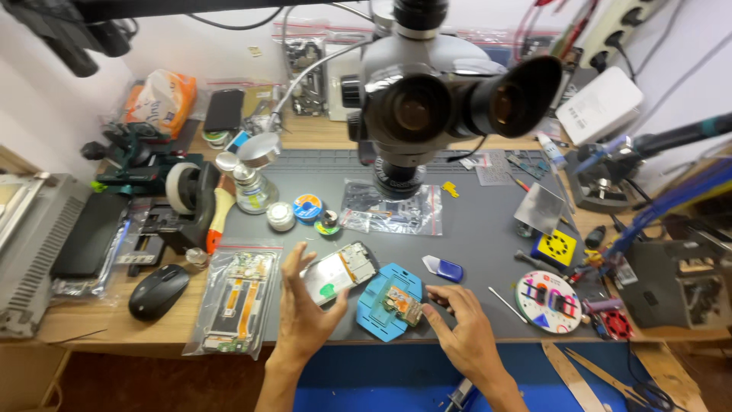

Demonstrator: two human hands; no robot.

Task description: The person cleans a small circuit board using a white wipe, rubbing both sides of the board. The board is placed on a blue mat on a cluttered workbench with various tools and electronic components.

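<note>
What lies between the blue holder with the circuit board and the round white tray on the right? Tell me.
In the head view, between the blue holder and the round white tray lie the right hand and a thin metal rod on the grey mat.

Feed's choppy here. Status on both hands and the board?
Left hand open, fingers spread beside the opened phone. Right hand fingers at the circuit board on the blue holder. Microscope overhead, nothing blocking.

A microscope [427, 99] looms beyond the fingers; a mouse [158, 291] sits far left, tape roll [181, 188] behind it.
</note>
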